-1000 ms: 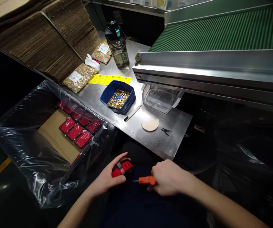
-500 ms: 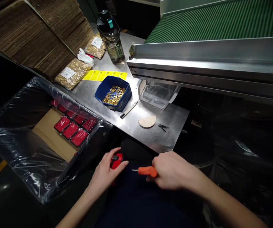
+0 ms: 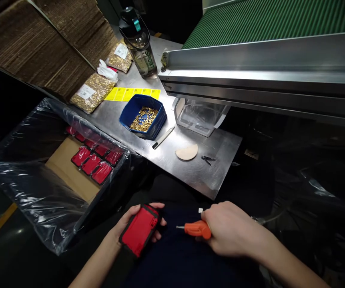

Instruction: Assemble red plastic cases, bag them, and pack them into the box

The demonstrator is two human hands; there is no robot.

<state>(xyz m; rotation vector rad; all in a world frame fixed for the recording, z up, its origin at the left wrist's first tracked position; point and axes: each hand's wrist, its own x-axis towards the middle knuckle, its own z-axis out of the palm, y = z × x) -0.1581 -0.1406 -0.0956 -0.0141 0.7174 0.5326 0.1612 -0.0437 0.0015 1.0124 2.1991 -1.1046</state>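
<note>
My left hand (image 3: 127,224) is wrapped round a red rectangular plastic part with a black rim (image 3: 139,230), its broad red face turned up and tilted. My right hand (image 3: 229,228) grips an orange air blow gun (image 3: 197,229), whose thin metal nozzle points left toward the red part without touching it. Behind that wrist a pale hose (image 3: 268,219) runs off to the right. A small white square (image 3: 200,210) shows by the right knuckles; what it is I cannot tell. Both hands are above my dark-clothed lap.
An open box lined with clear plastic (image 3: 67,168) at left holds several red parts (image 3: 102,173). On the metal table (image 3: 196,180) are a blue bin of brass pieces (image 3: 144,118), a cutter knife (image 3: 163,138), nippers (image 3: 207,159) and a bottle (image 3: 141,48). A green conveyor (image 3: 250,28) stands right.
My left hand has turned the red part so that its broad face shows. My right hand has shifted slightly right and down with the blow gun. The white square has come into view.
</note>
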